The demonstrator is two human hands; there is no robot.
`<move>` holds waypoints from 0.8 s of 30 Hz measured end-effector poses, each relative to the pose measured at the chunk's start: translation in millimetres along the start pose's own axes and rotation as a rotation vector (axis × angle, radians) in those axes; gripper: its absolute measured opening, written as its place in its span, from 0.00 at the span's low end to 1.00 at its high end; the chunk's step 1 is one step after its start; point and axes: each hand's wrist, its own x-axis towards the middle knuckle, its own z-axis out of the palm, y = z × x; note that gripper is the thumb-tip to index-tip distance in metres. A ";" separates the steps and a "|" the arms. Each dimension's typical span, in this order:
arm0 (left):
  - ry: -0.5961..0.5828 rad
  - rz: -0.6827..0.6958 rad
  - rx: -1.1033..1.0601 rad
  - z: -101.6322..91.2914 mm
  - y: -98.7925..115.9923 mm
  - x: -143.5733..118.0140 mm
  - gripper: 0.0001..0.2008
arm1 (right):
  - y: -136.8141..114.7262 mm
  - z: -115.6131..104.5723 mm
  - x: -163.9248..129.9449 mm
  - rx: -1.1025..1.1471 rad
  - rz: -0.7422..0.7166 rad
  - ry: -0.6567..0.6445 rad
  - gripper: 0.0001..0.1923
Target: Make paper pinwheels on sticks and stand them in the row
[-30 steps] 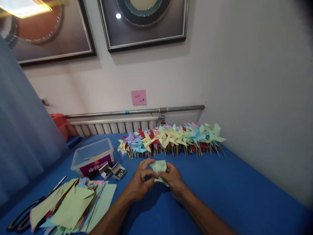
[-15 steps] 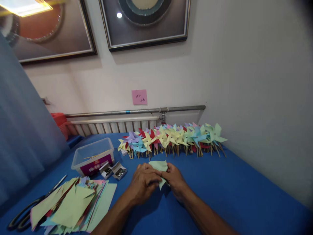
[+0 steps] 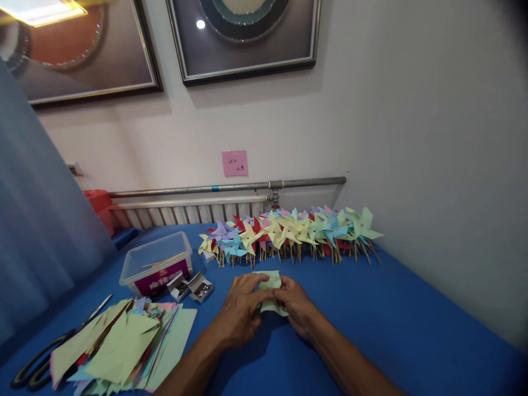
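Observation:
My left hand (image 3: 240, 309) and my right hand (image 3: 296, 306) meet over the blue table (image 3: 391, 324), both pinching a pale green paper piece (image 3: 270, 281) with folded-in corners. The fingertips of both hands press at its middle. Behind it, a long row of finished paper pinwheels (image 3: 289, 231) in yellow, blue, red, purple and green lies along the wall. A heap of coloured cut paper squares (image 3: 124, 346) sits at the near left.
A clear plastic tub (image 3: 155, 263) holding thin sticks stands left of the hands, with two small open boxes of metal pins (image 3: 190, 287) beside it. Black-handled scissors (image 3: 45, 360) lie at the far left. A radiator and pipe (image 3: 226, 190) run along the wall.
The hands have folded the green paper's flaps further toward its centre; it now looks smaller and more bunched between the fingers. Nothing else moved.

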 end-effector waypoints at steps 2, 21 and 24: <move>0.002 0.009 0.007 0.4 -0.1 0.0 0.36 | -1.5 -0.6 -1.7 0.004 0.018 -0.019 0.17; -0.034 0.051 0.027 -5.6 4.4 0.2 0.17 | 8.9 -2.9 8.1 -0.143 -0.046 0.014 0.17; -0.040 0.059 0.062 -4.8 4.4 0.4 0.12 | 10.3 -3.5 8.2 -0.131 -0.050 0.000 0.17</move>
